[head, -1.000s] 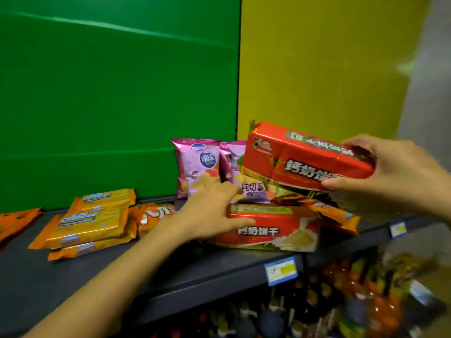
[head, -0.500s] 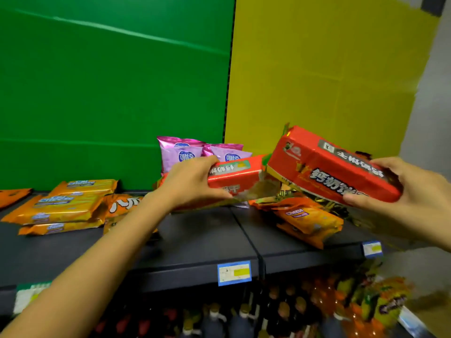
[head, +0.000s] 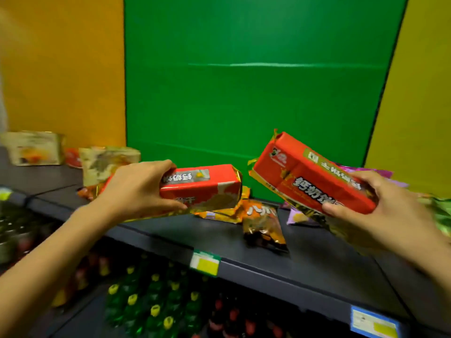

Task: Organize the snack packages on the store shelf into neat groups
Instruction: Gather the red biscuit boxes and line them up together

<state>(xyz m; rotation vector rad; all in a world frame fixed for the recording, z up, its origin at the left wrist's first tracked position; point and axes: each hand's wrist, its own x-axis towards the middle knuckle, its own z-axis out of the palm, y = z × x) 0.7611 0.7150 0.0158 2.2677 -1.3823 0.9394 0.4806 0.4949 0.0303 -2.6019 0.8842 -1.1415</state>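
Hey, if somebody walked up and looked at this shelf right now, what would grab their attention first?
Two red biscuit packs held up over the shelf: the left hand has a grip on the left red pack, the right hand on the right red pack, tilted. Behind them a bright green panel fills the middle, and an orange snack bag lies on the shelf between the hands.
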